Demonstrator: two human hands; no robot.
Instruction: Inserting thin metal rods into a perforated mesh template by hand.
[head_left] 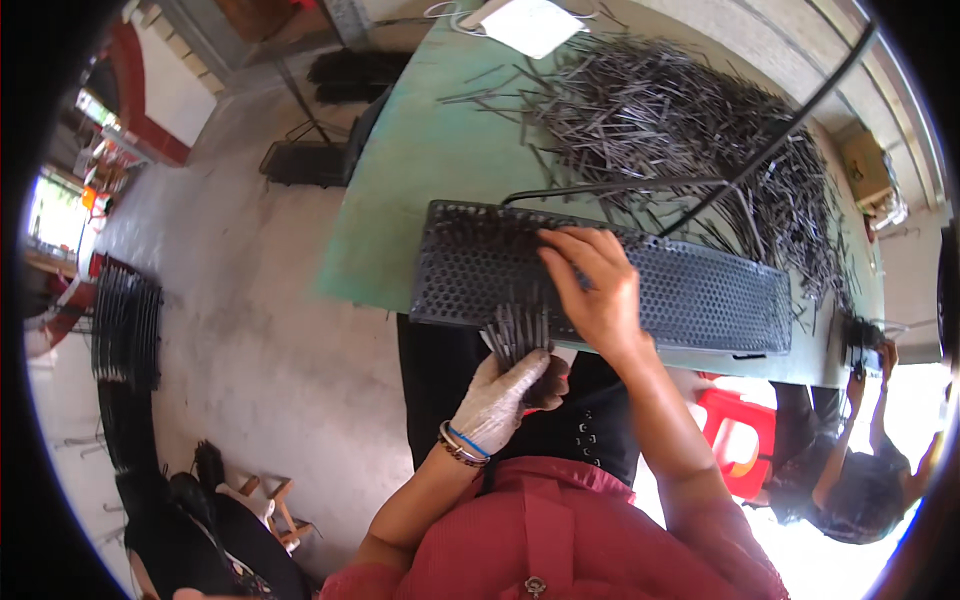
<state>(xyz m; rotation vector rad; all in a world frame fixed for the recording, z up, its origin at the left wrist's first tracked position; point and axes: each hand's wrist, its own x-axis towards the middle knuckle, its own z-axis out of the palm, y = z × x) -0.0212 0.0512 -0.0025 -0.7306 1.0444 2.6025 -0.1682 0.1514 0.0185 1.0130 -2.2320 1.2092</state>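
Observation:
My left hand (505, 395), in a worn white glove, grips a bundle of thin dark metal rods (518, 330) that fan upward from the fist. My right hand (592, 285) is bare and rests with spread fingers on a long black perforated tray (700, 295) lying at the near edge of the green table (420, 170). Its fingertips touch the tray's left half, where rods stand in the holes. A large loose heap of the same rods (680, 120) covers the table behind the tray.
A long black bent bar (760, 150) crosses the heap. A white sheet (530, 25) lies at the table's far end. Another person (850, 480) sits at lower right by a red stool (735, 435). Black racks (125, 325) stand on the concrete floor at left.

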